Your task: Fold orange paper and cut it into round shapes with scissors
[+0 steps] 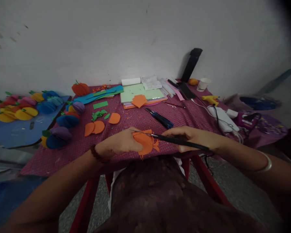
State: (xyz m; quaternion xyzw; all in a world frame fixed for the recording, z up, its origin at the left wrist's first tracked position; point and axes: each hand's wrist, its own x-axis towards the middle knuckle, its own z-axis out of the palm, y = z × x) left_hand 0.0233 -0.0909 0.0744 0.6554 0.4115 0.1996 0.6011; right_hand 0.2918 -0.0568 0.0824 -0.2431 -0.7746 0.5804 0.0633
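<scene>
Close to the table's near edge, my left hand point(122, 141) is closed on a piece of orange craft paper point(146, 145). Narrow trimmed strips hang from its right side. My right hand point(191, 136) grips black-handled scissors point(171, 139), whose thin blades lie along the top of the orange paper, near my left fingers. Just beyond my right hand is a blue-and-black cutter point(160, 118). Cut orange paper pieces point(98, 127) lie on the cloth to the left, with small green paper leaves point(99, 114) behind them and a green strip point(100, 105) farther back.
Finished paper pumpkins point(26, 112) crowd a blue surface point(5, 133) at left; others stand on the checked tablecloth point(75, 155). Stacked paper sheets point(133, 90) lie at the back. Rightward are a phone point(186, 90), paper cup point(203, 84), yellow glue gun point(210, 99) and corded white box point(224, 119).
</scene>
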